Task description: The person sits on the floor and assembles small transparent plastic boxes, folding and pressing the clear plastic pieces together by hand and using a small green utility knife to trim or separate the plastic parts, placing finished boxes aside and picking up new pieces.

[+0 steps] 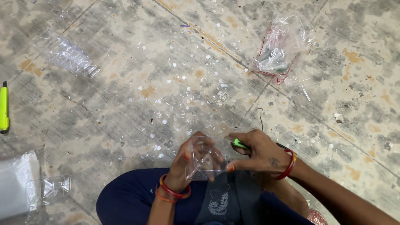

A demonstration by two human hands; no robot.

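I sit cross-legged on the stone floor (125,62), and right over my lap my left hand (185,166) pinches a small clear plastic box (204,160), fingers closed around its near side. My right hand (260,152) steadies the box's far edge with the thumb while its fingers are wrapped around a green-handled cutter (239,144), only the green bit showing.

The box looks very light and thin; I judge it stiff enough to keep its shape but easy to crack or dent, and smooth enough to slip. Holding it by the edges and corners seems safer than pressing on the flat walls. It appears empty.

Low on my left lie a white plastic packet (14,183) and another small clear box (56,185), touching it. Ahead of my hands, tiny white punched-out bits (179,89) dot the floor. Further left rests a yellow-green pen-like tool (3,106). Far left lies a nested stack of clear boxes (66,54); far right, a crumpled clear bag (281,43) holds red string and something dark I cannot make out.
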